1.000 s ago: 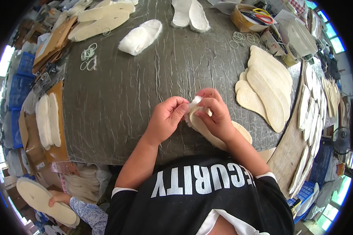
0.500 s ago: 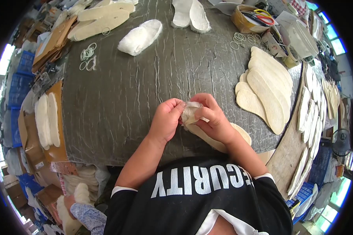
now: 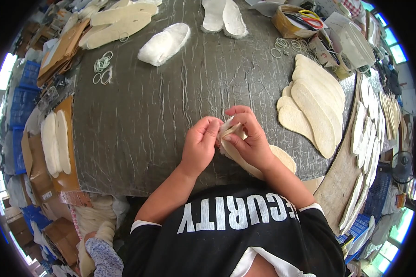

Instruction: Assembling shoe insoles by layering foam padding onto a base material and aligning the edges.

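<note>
A cream fleece insole (image 3: 238, 158) lies under my hands near the table's front edge, its far end curled up. My left hand (image 3: 201, 142) is closed on that end, thumb and fingers pinched together. On the other side, my right hand (image 3: 252, 144) grips the curled part, its thumb pressed against it and its upper finger bent over. The insole's near end (image 3: 284, 159) shows beyond my right wrist. What the fingertips pinch between them is partly hidden. To the right lies a fanned stack of cream insoles (image 3: 314, 106).
A white rolled fleece piece (image 3: 164, 45), a pair of insoles (image 3: 224, 17) and rubber bands (image 3: 103, 63) lie farther back on the dark table. A box with scissors (image 3: 298, 21) stands back right. Another person's sleeve (image 3: 104, 256) shows at lower left.
My right hand's upper finger has lifted and the curled end of the insole has turned between my hands. The other person's arm at lower left has moved slightly down.
</note>
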Demonstrator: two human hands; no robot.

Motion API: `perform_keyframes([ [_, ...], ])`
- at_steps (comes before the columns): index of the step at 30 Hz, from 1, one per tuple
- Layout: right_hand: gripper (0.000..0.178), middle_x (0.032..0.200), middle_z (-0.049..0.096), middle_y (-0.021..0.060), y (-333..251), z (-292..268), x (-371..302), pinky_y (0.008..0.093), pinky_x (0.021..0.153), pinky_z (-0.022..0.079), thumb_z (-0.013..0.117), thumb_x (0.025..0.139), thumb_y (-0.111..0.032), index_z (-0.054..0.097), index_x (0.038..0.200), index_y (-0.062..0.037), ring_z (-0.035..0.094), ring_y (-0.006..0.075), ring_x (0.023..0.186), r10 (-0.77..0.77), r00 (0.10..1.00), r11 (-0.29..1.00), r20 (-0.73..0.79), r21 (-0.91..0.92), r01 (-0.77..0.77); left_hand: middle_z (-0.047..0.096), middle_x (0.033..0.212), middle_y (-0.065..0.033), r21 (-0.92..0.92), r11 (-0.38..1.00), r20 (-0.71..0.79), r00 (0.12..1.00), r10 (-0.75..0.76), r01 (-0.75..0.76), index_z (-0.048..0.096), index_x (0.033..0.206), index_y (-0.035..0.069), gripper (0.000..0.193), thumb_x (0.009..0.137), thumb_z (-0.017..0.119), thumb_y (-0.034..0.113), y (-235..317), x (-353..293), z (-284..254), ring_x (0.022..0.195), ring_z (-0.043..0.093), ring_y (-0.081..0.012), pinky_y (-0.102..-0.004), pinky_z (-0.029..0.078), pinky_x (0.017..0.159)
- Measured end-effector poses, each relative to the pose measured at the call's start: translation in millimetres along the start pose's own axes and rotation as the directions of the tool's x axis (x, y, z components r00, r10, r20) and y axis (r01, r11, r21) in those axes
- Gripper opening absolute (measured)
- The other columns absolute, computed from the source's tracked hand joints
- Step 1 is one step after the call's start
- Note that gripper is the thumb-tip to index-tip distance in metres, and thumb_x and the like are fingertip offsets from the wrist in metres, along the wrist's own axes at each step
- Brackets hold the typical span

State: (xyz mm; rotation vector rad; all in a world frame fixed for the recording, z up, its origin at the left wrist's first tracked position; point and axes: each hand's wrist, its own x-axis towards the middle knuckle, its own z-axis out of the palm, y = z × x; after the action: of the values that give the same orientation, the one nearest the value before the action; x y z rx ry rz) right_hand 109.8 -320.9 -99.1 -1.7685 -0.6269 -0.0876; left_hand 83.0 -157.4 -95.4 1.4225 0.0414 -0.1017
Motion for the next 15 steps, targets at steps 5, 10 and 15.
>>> perform_keyframes([
  [5, 0.054, 0.116, 0.052, 0.0161, -0.4, 4.2, -3.1, 0.0341, 0.087, 0.049, 0.078, 0.071, -0.001, 0.048, 0.115, -0.0058, 0.059, 0.0278, 0.102, 0.246, 0.969, 0.968, -0.011, 0.056, -0.245, 0.06, 0.095, -0.0025, 0.001, 1.0, 0.081, 0.997, 0.001, -0.001, 0.061, 0.106, -0.002, 0.03, 0.087, 0.074, 0.017, -5.0, -2.2, -9.9, 0.086, 0.056, -0.0077, -0.0234, 0.046, 0.075],
  [10, 0.063, 0.126, 0.048, 0.0163, -7.6, 4.3, -4.5, 0.0365, 0.088, 0.051, 0.079, 0.068, -0.001, 0.047, 0.122, -0.0067, 0.059, 0.0302, 0.107, 0.214, 0.975, 0.976, 0.06, 0.016, -0.215, 0.063, 0.085, -0.0007, 0.083, 0.995, 0.096, 0.994, -0.056, 0.048, 0.064, 0.099, -0.001, 0.022, 0.084, 0.075, 0.01, -8.9, -9.2, -23.4, 0.076, 0.056, -0.0064, -0.0233, 0.048, 0.069],
  [15, 0.087, 0.152, 0.031, 0.0169, -26.8, -7.5, -15.6, 0.0515, 0.111, 0.032, 0.081, 0.071, -0.021, 0.037, 0.145, -0.0117, 0.033, 0.034, 0.14, 0.121, 0.93, 0.802, 0.348, -0.585, 0.115, 0.063, 0.086, -0.003, 0.013, 0.987, -0.18, 0.971, -0.158, 0.163, 0.062, 0.096, 0.0, 0.016, 0.086, 0.072, 0.007, -25.2, -18.5, -62.5, 0.076, 0.057, -0.0104, -0.0277, 0.049, 0.071],
])
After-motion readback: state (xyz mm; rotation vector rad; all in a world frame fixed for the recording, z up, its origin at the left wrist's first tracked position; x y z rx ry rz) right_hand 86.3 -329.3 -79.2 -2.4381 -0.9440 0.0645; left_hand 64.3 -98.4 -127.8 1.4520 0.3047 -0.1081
